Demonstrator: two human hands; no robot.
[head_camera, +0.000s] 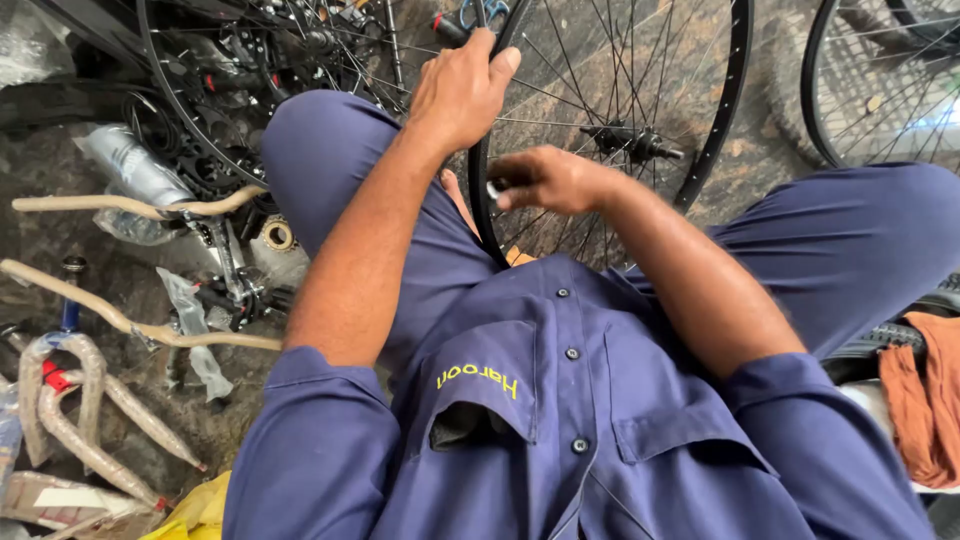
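A black spoked bicycle wheel (725, 110) stands upright between my knees, its hub (630, 142) at the centre. My left hand (460, 90) grips the rim at its near left side, thumb over the top. My right hand (545, 180) is closed around a small light-coloured tool at the rim, close to where the spokes meet it. What exactly the tool is cannot be made out. I sit in blue work clothes, knees spread to either side of the wheel.
Another wheel (190, 110) with a sprocket lies at the upper left, a third wheel (870, 90) at the upper right. Wrapped handlebars and frame parts (80, 390) lie on the dirty floor at left. An orange cloth (925, 400) lies at right.
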